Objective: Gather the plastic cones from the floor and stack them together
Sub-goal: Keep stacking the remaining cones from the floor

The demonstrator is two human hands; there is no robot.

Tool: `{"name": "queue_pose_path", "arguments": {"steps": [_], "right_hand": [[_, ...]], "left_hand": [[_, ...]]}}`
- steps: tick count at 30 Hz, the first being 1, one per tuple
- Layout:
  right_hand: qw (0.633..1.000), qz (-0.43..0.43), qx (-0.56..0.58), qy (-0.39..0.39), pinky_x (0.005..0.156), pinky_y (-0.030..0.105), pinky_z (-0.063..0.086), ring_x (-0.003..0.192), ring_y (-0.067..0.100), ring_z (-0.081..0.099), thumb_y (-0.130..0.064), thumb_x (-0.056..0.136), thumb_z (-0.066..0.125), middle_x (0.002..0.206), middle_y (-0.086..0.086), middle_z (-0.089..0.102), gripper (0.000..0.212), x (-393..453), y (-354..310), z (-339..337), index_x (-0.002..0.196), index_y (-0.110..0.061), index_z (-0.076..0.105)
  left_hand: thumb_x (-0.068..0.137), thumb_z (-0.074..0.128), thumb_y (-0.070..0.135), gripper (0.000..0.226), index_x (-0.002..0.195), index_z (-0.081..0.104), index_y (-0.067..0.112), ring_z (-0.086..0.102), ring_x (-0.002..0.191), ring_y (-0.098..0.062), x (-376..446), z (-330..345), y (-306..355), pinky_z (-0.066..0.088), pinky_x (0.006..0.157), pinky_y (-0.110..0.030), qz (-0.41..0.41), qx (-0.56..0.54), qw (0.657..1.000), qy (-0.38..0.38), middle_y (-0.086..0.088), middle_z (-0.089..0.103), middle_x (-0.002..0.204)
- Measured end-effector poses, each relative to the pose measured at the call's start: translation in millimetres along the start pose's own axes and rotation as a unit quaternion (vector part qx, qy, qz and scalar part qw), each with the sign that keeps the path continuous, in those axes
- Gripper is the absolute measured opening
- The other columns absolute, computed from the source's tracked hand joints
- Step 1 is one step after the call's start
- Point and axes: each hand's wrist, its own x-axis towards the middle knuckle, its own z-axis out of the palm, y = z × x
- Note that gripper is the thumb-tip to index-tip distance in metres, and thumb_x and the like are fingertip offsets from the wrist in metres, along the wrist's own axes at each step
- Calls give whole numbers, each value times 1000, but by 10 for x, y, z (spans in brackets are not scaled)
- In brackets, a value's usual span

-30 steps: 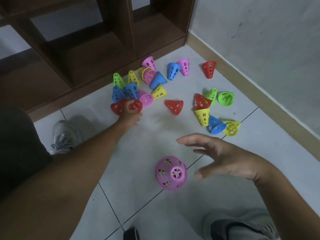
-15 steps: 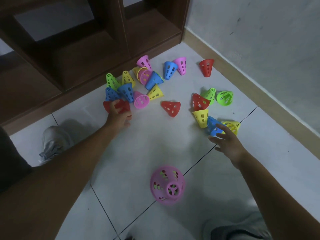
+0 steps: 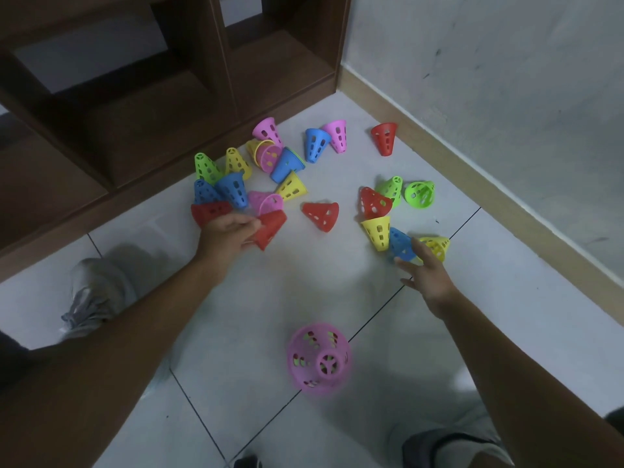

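Gripping a red perforated plastic cone (image 3: 270, 228) by its narrow end, the left hand (image 3: 226, 236) curls its fingers round it just in front of the left-hand heap of cones. The right hand (image 3: 427, 273) reaches forward with fingers straight and spread, holding nothing, its fingertips touching or almost touching a blue perforated plastic cone (image 3: 401, 244) that lies on its side beside a yellow perforated cone (image 3: 437, 246).

Just beyond the left hand lie another red cone (image 3: 211, 212), two blue cones (image 3: 233, 190), a green upright cone (image 3: 206, 167), a yellow upright cone (image 3: 236, 162) and a pink cone on its side (image 3: 266, 202). Farther back a pink cone (image 3: 266, 130), a blue cone on its side (image 3: 287, 163) and a yellow tipped cone (image 3: 292, 187) crowd together, with a blue and a pink cone (image 3: 326, 140) touching near them. A lone red cone (image 3: 322, 214) lies between the two groups, and another red one (image 3: 385, 136) stands inverted near the skirting board (image 3: 472, 170).

Beyond the right hand sit a yellow inverted cone (image 3: 378, 231), a red cone (image 3: 373, 202) and two green cones (image 3: 405, 192).

Nearer the person, a pink stack of cones (image 3: 319, 358) stands blurred on the white tiled floor (image 3: 304, 292), seen from above. A dark wooden shelf unit (image 3: 135, 96) stands at the back, and a grey shoe (image 3: 91, 295) rests at the left.
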Motion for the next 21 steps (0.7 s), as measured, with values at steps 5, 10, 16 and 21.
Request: {"name": "queue_pose_path", "arguments": {"steps": [5,10,16,21], "right_hand": [[999,2,33,40,98,45,48,120,26,57,-8,95,64,141,4,51,45,42,-33,130,137,-20,54],[993,23,65,100,102,42,49,109,22,57,-1,91,66,125,5,58,45,40,-56,187,135,-6,57],[979,50,89,179,92,35,56,90,23,64,-2,81,77,108,10,67,31,-12,58,81,112,-5,73],[960,78,120,241,82,33,60,77,23,69,-10,73,86,92,17,74,12,-130,40,-23,77,-10,74]], "left_hand": [[90,68,1,23,111,63,7,70,103,-26,-297,3,363,61,76,-25,-5,-26,987,-157,-11,72,110],[61,94,28,78,130,60,13,70,111,-22,-526,-52,654,59,82,-28,-33,-66,952,-297,-13,70,127],[57,98,34,61,110,78,11,74,95,-15,-734,-26,874,61,79,-25,-51,-51,894,-443,-8,77,105],[68,90,35,37,100,81,20,74,85,-9,-980,66,1024,61,76,-23,-49,-7,828,-558,2,78,95]]}}
